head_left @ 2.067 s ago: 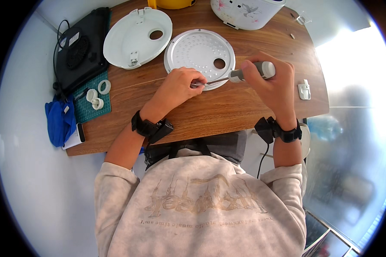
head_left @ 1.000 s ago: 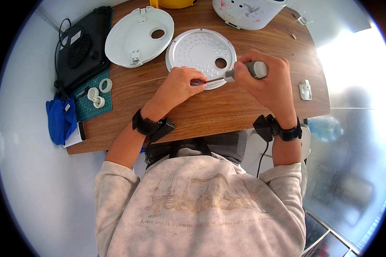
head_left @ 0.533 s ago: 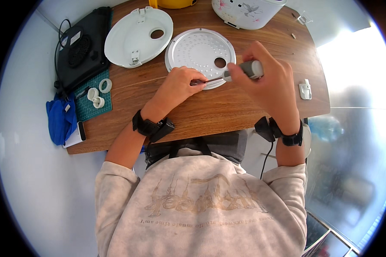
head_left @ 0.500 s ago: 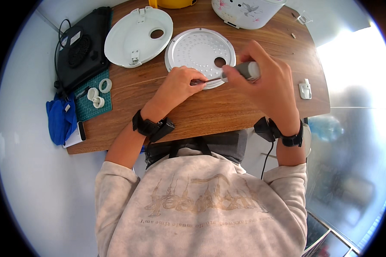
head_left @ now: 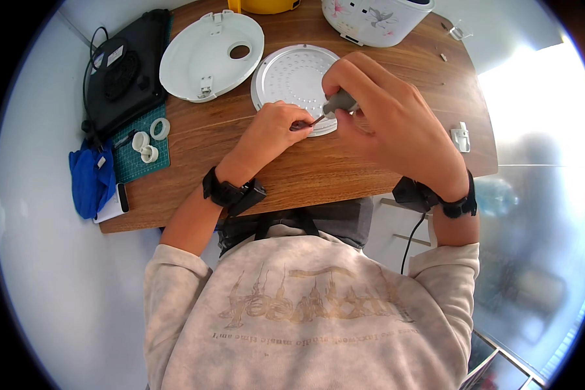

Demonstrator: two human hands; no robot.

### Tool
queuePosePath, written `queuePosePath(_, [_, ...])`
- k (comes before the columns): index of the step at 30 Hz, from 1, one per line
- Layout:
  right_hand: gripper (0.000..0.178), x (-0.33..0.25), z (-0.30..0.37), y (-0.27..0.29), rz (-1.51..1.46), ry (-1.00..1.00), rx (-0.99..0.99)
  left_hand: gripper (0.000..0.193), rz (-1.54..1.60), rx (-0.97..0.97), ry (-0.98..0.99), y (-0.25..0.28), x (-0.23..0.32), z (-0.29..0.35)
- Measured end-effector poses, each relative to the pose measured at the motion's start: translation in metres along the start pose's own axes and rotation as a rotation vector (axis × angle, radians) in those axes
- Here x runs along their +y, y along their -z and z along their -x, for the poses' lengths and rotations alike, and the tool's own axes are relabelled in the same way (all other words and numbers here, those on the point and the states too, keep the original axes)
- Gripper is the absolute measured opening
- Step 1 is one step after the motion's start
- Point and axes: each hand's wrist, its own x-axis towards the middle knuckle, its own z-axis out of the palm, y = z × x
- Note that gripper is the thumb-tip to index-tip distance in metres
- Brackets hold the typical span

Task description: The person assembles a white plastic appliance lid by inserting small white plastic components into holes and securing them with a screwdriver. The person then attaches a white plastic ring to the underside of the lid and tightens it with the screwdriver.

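My right hand (head_left: pixel 396 120) is closed around the grey handle of a screwdriver (head_left: pixel 340 103), whose thin shaft points down and left. Its tip meets the fingertips of my left hand (head_left: pixel 274 127), which pinch something small and dark that I cannot make out. Both hands are over the near edge of a round silver metal plate (head_left: pixel 286 71) with rows of small bumps; my right hand covers part of it. Beyond my left hand lies a white oval lid (head_left: pixel 188 68) with a round hole and metal brackets.
A white flowered appliance body (head_left: pixel 378 23) and a yellow object (head_left: pixel 264 5) stand at the back. A black appliance (head_left: pixel 125 65) with a cable, a green cutting mat (head_left: pixel 151 156), white rings (head_left: pixel 160 129) and blue cloth (head_left: pixel 92 182) lie left. A white latch piece (head_left: pixel 461 138) lies right.
My right hand has swung its grip over the screwdriver, tilting the handle up and moving it left, now covering the plate's hole. My left hand has stayed nearly still.
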Motion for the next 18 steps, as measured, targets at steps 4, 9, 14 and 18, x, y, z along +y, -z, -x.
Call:
queuePosePath(4, [0.023, 0.003, -0.006, 0.004, -0.015, 0.037, -0.067, 0.017, -0.01, 0.002, -0.03, -0.001, -0.003, 0.0])
queuePosePath(9, [0.022, 0.0, -0.013, 0.011, 0.027, 0.024, -0.172, 0.017, -0.009, -0.012, -0.021, 0.0, -0.002, 0.0])
queuePosePath(14, [0.024, 0.0, -0.016, 0.01, 0.02, 0.042, -0.167, 0.017, 0.002, -0.018, -0.018, 0.0, -0.003, -0.001])
queuePosePath(18, [0.024, -0.001, -0.018, 0.009, 0.066, 0.072, -0.162, 0.017, -0.007, -0.03, -0.021, 0.001, -0.002, -0.002])
